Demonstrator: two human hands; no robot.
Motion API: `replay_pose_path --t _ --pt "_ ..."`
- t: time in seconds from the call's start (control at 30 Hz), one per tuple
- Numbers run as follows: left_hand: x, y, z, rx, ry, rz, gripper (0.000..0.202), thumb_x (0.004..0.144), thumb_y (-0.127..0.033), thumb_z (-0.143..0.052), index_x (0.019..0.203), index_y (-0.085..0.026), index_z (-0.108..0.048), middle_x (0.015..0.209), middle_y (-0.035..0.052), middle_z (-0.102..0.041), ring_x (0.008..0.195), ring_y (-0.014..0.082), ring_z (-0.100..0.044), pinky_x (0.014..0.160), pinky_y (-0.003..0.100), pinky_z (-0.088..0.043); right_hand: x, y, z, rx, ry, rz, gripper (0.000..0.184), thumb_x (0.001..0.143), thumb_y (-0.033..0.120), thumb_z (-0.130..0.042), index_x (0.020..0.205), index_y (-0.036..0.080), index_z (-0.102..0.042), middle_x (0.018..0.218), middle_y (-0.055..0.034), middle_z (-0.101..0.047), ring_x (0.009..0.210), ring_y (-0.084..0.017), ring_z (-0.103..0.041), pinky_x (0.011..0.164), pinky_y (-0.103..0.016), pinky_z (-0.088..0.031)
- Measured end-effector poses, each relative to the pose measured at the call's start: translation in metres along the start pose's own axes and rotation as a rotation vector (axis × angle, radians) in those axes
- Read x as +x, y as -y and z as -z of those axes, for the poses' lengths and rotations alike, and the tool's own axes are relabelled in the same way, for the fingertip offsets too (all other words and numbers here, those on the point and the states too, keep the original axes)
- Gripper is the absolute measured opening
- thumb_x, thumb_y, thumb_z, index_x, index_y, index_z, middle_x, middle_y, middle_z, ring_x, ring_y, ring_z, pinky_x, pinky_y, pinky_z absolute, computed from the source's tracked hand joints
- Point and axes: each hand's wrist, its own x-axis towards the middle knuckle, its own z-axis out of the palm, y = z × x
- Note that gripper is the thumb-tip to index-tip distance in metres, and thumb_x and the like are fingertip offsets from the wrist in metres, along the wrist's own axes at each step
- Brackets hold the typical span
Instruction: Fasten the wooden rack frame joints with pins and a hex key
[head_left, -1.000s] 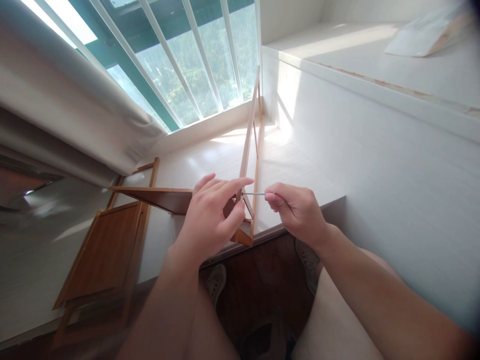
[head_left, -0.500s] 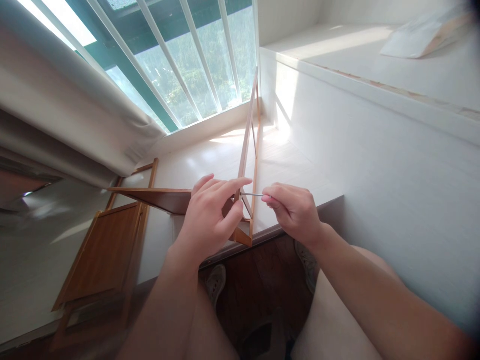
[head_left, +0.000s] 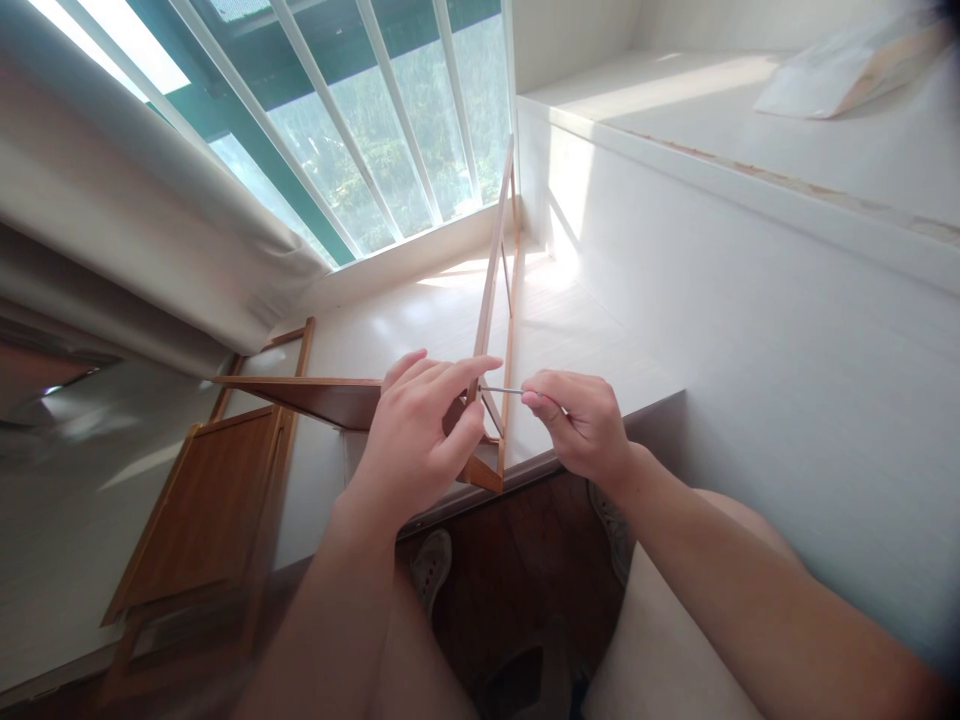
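Note:
My left hand (head_left: 420,425) is wrapped round the near corner of a wooden frame (head_left: 491,290), thumb and index finger on either side of its edge. A brown wooden panel (head_left: 315,395) runs leftward from that corner, partly behind the hand. My right hand (head_left: 581,415) is closed in a pinch on a thin metal rod-shaped tool (head_left: 504,390), its rear end hidden in the fingers. The tool's tip meets the side of the frame, at a small dark spot by my left thumb. The frame stands upright on a pale ledge (head_left: 570,330).
A second wooden piece with a brown panel (head_left: 199,510) leans at the left. Behind are a barred window (head_left: 390,130) and a beige curtain (head_left: 150,190). At the right rises a white wall (head_left: 712,270), with a plastic bag (head_left: 832,80) on its upper shelf. Dark floor (head_left: 517,560) lies below.
Both hands keep their hold, and the tool's tip stays against the frame. My right hand has turned very slightly; the whole view has shifted a little.

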Motion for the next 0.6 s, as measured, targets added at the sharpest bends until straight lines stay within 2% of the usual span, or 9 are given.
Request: replay_pose_path --t 0.17,0.27,0.47,0.6 --pt "0.000 -0.002 0.002 -0.006 0.009 -0.001 0.038 0.097 -0.026 -0.047 0.130 -0.028 -0.065 0.098 -0.0044 -0.072 0.099 0.0160 -0.063 0.118 0.038 -0.027 0.002 -0.001 -0.001 0.015 -0.011 0.003 0.025 0.103 0.023 -0.053 0.080 0.019 -0.060 0.066 0.0008 -0.052 0.060 -0.012 -0.046 0.060 -0.027 -0.037" --pt "0.000 -0.003 0.002 -0.012 0.007 -0.001 0.037 0.097 -0.025 -0.047 0.129 -0.028 -0.066 0.097 -0.0045 -0.072 0.098 0.0155 -0.062 0.118 0.038 -0.027 0.003 0.005 -0.001 0.053 -0.019 -0.078 0.034 0.104 0.028 -0.052 0.072 0.019 -0.059 0.061 0.0021 -0.049 0.056 -0.011 -0.042 0.057 -0.027 -0.035" --pt "0.001 -0.001 -0.001 -0.002 0.001 -0.010 0.037 0.098 -0.026 -0.046 0.130 -0.030 -0.065 0.099 -0.0054 -0.073 0.100 0.0150 -0.063 0.120 0.038 -0.027 0.004 0.025 -0.005 0.314 -0.077 -0.467 0.048 0.103 0.040 -0.053 0.062 0.018 -0.056 0.054 0.0033 -0.043 0.051 -0.009 -0.037 0.051 -0.026 -0.029" --pt "0.001 -0.001 -0.001 0.009 0.004 -0.010 0.037 0.098 -0.026 -0.046 0.130 -0.029 -0.065 0.096 -0.0050 -0.073 0.097 0.0153 -0.063 0.119 0.038 -0.027 0.008 0.036 -0.008 0.512 -0.126 -0.711 0.049 0.098 0.045 -0.059 0.058 0.016 -0.057 0.049 0.0052 -0.034 0.046 -0.008 -0.027 0.046 -0.026 -0.020"
